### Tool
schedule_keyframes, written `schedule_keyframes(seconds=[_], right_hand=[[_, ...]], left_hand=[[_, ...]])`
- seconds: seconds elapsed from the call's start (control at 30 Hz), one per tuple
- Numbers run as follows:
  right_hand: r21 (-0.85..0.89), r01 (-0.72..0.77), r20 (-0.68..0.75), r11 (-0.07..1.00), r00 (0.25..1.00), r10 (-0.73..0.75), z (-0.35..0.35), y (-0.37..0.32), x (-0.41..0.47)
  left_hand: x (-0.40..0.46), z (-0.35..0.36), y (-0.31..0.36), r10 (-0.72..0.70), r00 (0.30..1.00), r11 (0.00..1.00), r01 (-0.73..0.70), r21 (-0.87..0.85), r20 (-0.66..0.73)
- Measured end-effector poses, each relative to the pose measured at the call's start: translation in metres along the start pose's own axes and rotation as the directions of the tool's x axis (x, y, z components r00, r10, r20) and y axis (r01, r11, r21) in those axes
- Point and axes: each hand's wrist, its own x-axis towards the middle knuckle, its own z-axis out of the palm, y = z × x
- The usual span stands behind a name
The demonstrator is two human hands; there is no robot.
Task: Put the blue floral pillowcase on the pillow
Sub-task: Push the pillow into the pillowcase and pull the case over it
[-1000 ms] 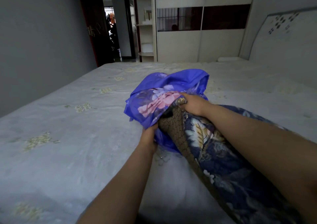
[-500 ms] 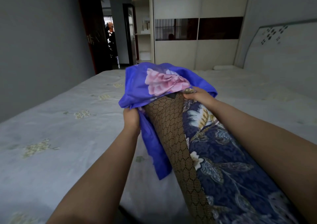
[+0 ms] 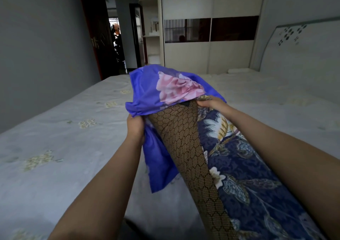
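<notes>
While left hand (image 3: 135, 126) grips pillowcase (image 3: 147, 94) edge — pillow (image 3: 239, 166) end capped

Open bed sheet (image 3: 55, 147) lies left of the pillow (image 3: 239, 175); the headboard (image 3: 303, 46) walls the right.

one pillowcase (image 3: 147, 92), one pillow (image 3: 239, 166), two hands (image 3: 135, 127), one bed (image 3: 64, 138)

I can't see the far end of the long dark-blue floral pillow (image 3: 239, 166) under the bright blue floral pillowcase (image 3: 147, 92); its near end runs off frame.
</notes>
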Motion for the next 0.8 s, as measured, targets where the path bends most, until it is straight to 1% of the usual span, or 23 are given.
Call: schedule_keyframes(seconds=[0.07,0.1,0.13,0.17,0.23,0.27,0.3,0.33,0.37,0.43,0.47,0.5,0.53,0.57,0.6,0.63,0.67,0.7,0.73,0.77,0.8], right_hand=[[-0.014,-0.003,0.032,1.000,0.999,0.004,-0.002,0.004,0.000],[-0.009,-0.015,0.027,1.000,1.000,0.015,-0.003,0.007,0.001],[-0.025,-0.025,0.001,0.999,1.000,0.025,-0.005,0.009,0.001],[-0.045,-0.032,-0.034,0.998,0.999,0.031,-0.008,0.011,0.001],[-0.082,-0.040,-0.102,0.996,0.994,0.031,-0.017,0.014,0.004],[-0.090,-0.050,-0.135,0.995,0.990,0.038,-0.025,0.017,0.006],[-0.093,-0.062,-0.171,0.994,0.984,0.045,-0.031,0.020,0.008],[-0.096,-0.069,-0.203,0.993,0.978,0.048,-0.038,0.022,0.012],[-0.091,-0.082,-0.213,0.993,0.975,0.061,-0.044,0.027,0.015],[-0.076,-0.103,-0.251,0.992,0.964,0.081,-0.047,0.036,0.017],[-0.023,-0.100,-0.286,0.995,0.954,0.089,-0.048,0.044,0.020],[0.084,-0.099,-0.334,0.991,0.934,0.122,-0.048,0.051,0.022],[0.117,-0.084,-0.383,0.990,0.915,0.123,-0.044,0.056,0.024],[0.080,-0.045,-0.432,0.996,0.899,0.075,-0.039,0.057,0.024],[0.026,-0.011,-0.462,1.000,0.887,0.022,-0.033,0.055,0.024],[-0.022,0.019,-0.479,1.000,0.877,-0.028,-0.025,0.048,0.022],[-0.095,0.063,-0.493,0.993,0.864,-0.103,-0.017,0.041,0.021],[-0.143,0.096,-0.484,0.985,0.861,-0.155,-0.007,0.035,0.017],[-0.161,0.116,-0.464,0.980,0.868,-0.179,0.005,0.030,0.013],[-0.173,0.117,-0.453,0.978,0.872,-0.184,0.015,0.029,0.010],[-0.174,0.100,-0.456,0.980,0.874,-0.170,0.025,0.029,0.009]], left_hand=[[0.002,0.008,0.001,0.070,0.997,0.994,-0.073,-0.081,-0.043],[0.003,0.011,0.000,0.102,0.993,0.993,-0.105,-0.049,-0.053],[0.002,0.012,-0.002,0.132,0.990,0.991,-0.131,0.033,-0.054],[0.000,0.011,-0.004,0.164,0.986,0.976,-0.156,0.151,-0.043],[-0.009,0.006,-0.009,0.209,0.977,0.901,-0.207,0.381,0.037],[-0.017,0.003,-0.012,0.204,0.975,0.850,-0.219,0.479,0.084],[-0.024,0.000,-0.018,0.182,0.976,0.791,-0.218,0.571,0.121],[-0.034,-0.001,-0.022,0.142,0.978,0.759,-0.207,0.617,0.154],[-0.047,-0.002,-0.027,0.065,0.984,0.767,-0.154,0.623,0.163],[-0.079,0.004,-0.030,-0.132,0.975,0.854,0.021,0.519,0.177],[-0.096,0.007,-0.029,-0.230,0.951,0.879,0.112,0.464,0.206],[-0.109,0.011,-0.026,-0.311,0.919,0.882,0.183,0.434,0.243],[-0.118,0.015,-0.025,-0.349,0.898,0.874,0.208,0.439,0.269],[-0.125,0.017,-0.024,-0.349,0.893,0.870,0.196,0.453,0.283],[-0.129,0.018,-0.020,-0.294,0.914,0.867,0.130,0.482,0.282],[-0.127,0.017,-0.018,-0.179,0.947,0.858,0.017,0.514,0.267],[-0.121,0.015,-0.016,-0.028,0.966,0.824,-0.124,0.553,0.258],[-0.114,0.013,-0.012,0.127,0.958,0.774,-0.257,0.579,0.255],[-0.107,0.012,-0.006,0.239,0.937,0.727,-0.348,0.592,0.256],[-0.100,0.011,-0.001,0.315,0.915,0.699,-0.404,0.590,0.254],[-0.093,0.011,0.005,0.353,0.901,0.701,-0.434,0.565,0.254]])
